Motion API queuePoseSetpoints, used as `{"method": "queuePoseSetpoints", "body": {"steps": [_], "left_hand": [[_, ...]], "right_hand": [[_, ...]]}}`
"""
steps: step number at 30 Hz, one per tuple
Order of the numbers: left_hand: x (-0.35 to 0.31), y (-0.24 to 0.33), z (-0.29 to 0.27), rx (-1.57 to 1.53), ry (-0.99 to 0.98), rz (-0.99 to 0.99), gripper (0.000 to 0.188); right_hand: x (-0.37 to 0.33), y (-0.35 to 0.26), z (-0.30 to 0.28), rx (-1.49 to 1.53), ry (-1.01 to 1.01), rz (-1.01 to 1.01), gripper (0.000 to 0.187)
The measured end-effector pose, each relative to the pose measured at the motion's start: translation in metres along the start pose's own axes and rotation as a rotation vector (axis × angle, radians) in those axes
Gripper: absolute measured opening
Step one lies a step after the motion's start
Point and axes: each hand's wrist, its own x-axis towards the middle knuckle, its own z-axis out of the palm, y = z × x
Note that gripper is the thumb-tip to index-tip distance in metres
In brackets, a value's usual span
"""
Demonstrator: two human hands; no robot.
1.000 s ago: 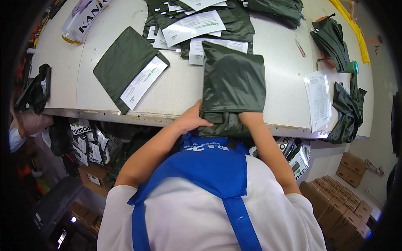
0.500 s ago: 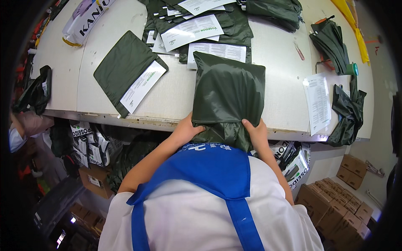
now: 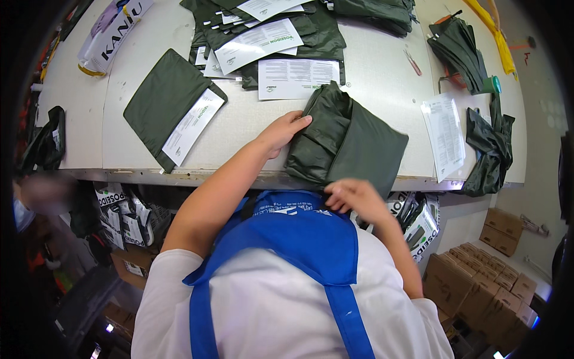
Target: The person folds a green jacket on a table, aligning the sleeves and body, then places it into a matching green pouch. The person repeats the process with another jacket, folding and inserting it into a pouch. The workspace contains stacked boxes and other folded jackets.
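Note:
A dark green fabric pouch (image 3: 372, 146) lies turned at an angle at the table's front edge, a smooth flap on its right and loose, crumpled fabric on its left. My left hand (image 3: 286, 133) grips the crumpled left side, thumb on top. At the pouch's lower corner is my right hand (image 3: 360, 200), its fingers bent and blurred by motion; whether they pinch the fabric is unclear. To the left, a flat green pouch (image 3: 164, 99) has a white printed card (image 3: 192, 127) along its edge. Beyond my hands lies a printed sheet (image 3: 297, 79).
Green fabric pieces with cards (image 3: 323, 39) are piled at the back. On the right are folded green fabric (image 3: 460, 51), paper sheets (image 3: 443, 134) and crumpled green fabric (image 3: 489, 140). Cardboard boxes (image 3: 478, 287) stand on the floor at right. A blurred person's arm shows at far left.
The pouch has turned clockwise and shifted right, showing its crumpled side. My left hand moved up to its left side; my right hand came down to its lower corner.

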Motion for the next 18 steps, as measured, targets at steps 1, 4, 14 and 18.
{"method": "queuePoseSetpoints", "body": {"steps": [1,4,14,18], "left_hand": [[-0.001,0.002,0.007,0.128,0.091,0.039,0.072],[-0.016,0.013,0.042,0.607,0.292,0.183,0.07],[-0.021,-0.037,0.039,0.706,0.467,0.467,0.068],[-0.008,-0.008,0.028,0.351,0.16,0.084,0.061]], "right_hand": [[0.005,-0.023,-0.02,-0.056,-0.031,0.019,0.026],[0.063,-0.03,-0.068,-0.445,0.586,-0.469,0.032],[0.164,-0.011,-0.084,-0.631,0.512,-0.531,0.048],[0.151,-0.027,-0.072,-0.561,0.409,-0.381,0.053]]}}
